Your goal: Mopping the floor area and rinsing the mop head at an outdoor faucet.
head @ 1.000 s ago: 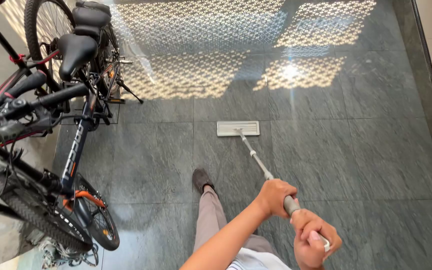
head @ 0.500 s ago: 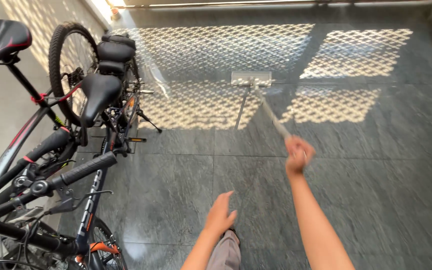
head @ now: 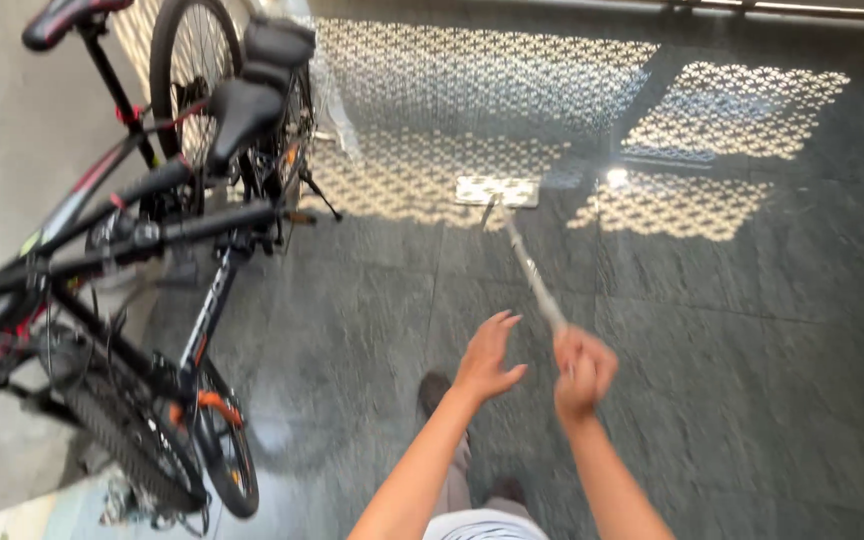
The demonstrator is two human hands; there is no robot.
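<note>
Right hand (head: 582, 372) grips the mop handle (head: 530, 270). Left hand (head: 487, 355) open, released, just beside it. Bicycles (head: 152, 250) parked left.

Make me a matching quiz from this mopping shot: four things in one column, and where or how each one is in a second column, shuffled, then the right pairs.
Things
1. right hand
2. left hand
3. mop head
4. bicycles

Places or states
A. flat on the tiles in the patterned sunlight
B. parked along the left wall
C. closed around the mop handle
D. open, beside the handle, holding nothing

Pairs: 1-C, 2-D, 3-A, 4-B
</note>
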